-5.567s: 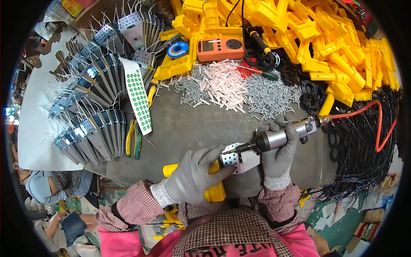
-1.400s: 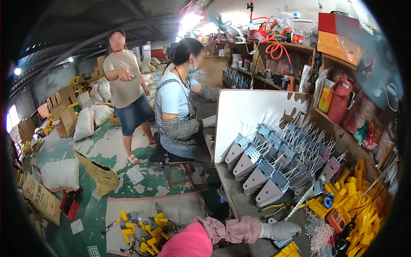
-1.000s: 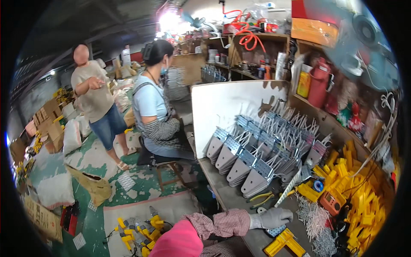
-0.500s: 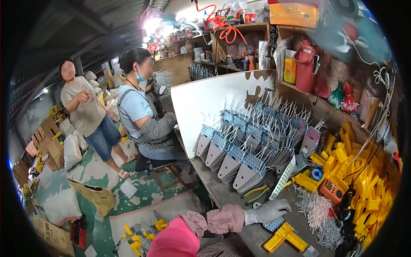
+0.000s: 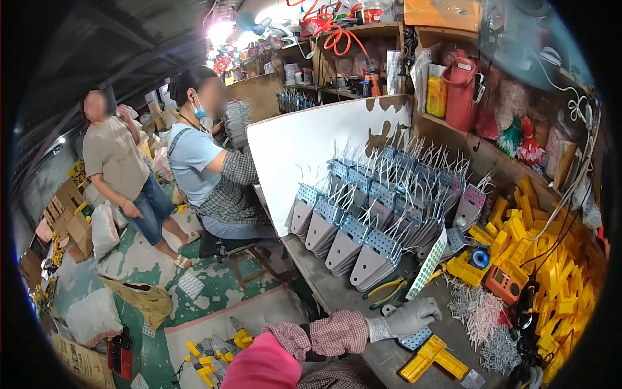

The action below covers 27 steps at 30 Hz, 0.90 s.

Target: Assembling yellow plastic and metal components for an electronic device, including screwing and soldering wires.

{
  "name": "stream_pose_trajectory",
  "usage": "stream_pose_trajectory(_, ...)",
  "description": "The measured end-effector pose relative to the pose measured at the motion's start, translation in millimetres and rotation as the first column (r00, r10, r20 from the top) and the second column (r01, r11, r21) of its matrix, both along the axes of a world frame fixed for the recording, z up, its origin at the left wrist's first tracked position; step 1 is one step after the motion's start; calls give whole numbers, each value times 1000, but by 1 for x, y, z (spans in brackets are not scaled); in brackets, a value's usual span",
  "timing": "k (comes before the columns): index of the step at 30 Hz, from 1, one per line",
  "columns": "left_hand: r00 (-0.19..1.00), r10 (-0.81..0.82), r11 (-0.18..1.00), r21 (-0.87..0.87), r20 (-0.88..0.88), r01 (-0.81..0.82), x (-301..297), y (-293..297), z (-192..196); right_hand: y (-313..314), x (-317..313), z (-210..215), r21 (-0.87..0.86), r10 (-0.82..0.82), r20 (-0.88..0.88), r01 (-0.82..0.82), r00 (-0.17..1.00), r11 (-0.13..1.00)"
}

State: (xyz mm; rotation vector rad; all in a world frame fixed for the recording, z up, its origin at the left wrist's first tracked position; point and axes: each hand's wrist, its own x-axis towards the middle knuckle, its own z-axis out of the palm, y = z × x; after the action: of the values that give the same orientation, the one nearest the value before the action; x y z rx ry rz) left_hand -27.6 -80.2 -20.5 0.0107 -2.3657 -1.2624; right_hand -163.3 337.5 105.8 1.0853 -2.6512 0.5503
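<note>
My left hand (image 5: 409,319), in a grey glove below a checked sleeve, lies over a grey board with a blue perforated end (image 5: 414,340). Its fingers are curled, and what they hold, if anything, is hidden. Just below sits a yellow plastic casing (image 5: 433,358), T-shaped, on the dark bench. Pliers with yellow-green handles (image 5: 387,290) and a sheet of green dots (image 5: 427,264) are beyond the hand. A scrap of grey that looks like my gloved right hand (image 5: 535,376) shows at the lower right, next to black tools; its fingers are not clear.
Stacks of grey boards with blue perforated ends and white wires (image 5: 376,207) fill the bench's far side. Small screws and pink plugs (image 5: 481,316), an orange meter (image 5: 505,282) and yellow casings (image 5: 564,285) lie right. A seated co-worker (image 5: 207,155) and a standing person (image 5: 120,162) are left.
The view has shifted slightly. The standing person has lowered one hand and raised the other. Grey glove-like material has appeared at the lower right. My left hand stays in place.
</note>
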Motion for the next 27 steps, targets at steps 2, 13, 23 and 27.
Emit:
stream_pose_trajectory(2,1000,5,999,-41,5,-5,1,0,0,-6,5,3,15,18,-5,-18,1000,1000)
stream_pose_trajectory(13,1000,26,998,-56,-6,-26,6,2,-4,-19,39,1,219,184,-9,-177,983,959)
stream_pose_trajectory(23,993,122,980,-159,0,-120,27,-9,17,-8,46,-15,72,205,204,-224,957,972)
stream_pose_trajectory(27,996,31,967,-253,83,-9,15,0,24,41,56,-40,183,147,268,-200,952,963)
